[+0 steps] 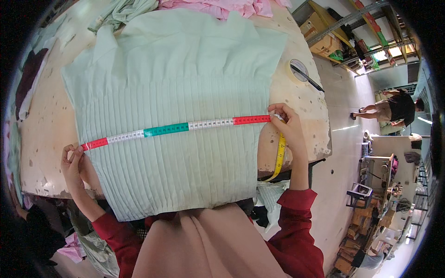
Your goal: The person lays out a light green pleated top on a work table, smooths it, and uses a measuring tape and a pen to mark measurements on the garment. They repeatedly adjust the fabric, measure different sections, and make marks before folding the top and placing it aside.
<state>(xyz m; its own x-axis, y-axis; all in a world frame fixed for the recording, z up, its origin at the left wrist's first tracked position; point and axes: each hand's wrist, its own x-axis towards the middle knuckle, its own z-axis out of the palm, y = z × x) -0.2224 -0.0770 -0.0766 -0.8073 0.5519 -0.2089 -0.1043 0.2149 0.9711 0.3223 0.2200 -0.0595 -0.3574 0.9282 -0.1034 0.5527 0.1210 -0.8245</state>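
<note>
A tape measure (208, 123) runs taut and slightly slanted across a pale green pleated fabric panel (174, 160). Its face shows red, white and green sections. At the panel's left edge, my left hand (72, 161) pinches one end of the tape between thumb and fingers. My right hand (288, 123) grips the tape at the panel's right edge, and a yellow length hangs from it over the table's near edge. Narrow vertical pleats cover the panel's lower part, while its upper part lies loose and wrinkled. The panel's bottom hem reaches past the table edge towards my body.
On the worn wooden table (302, 139), a tape roll (295, 77) lies under a black pen (309, 79). Pink cloth (222, 7) and grey-green cloth (125, 12) are heaped at the far side. To the right, a person (396, 106) is on the floor near shelving (347, 27); a stool (359, 195) stands lower down.
</note>
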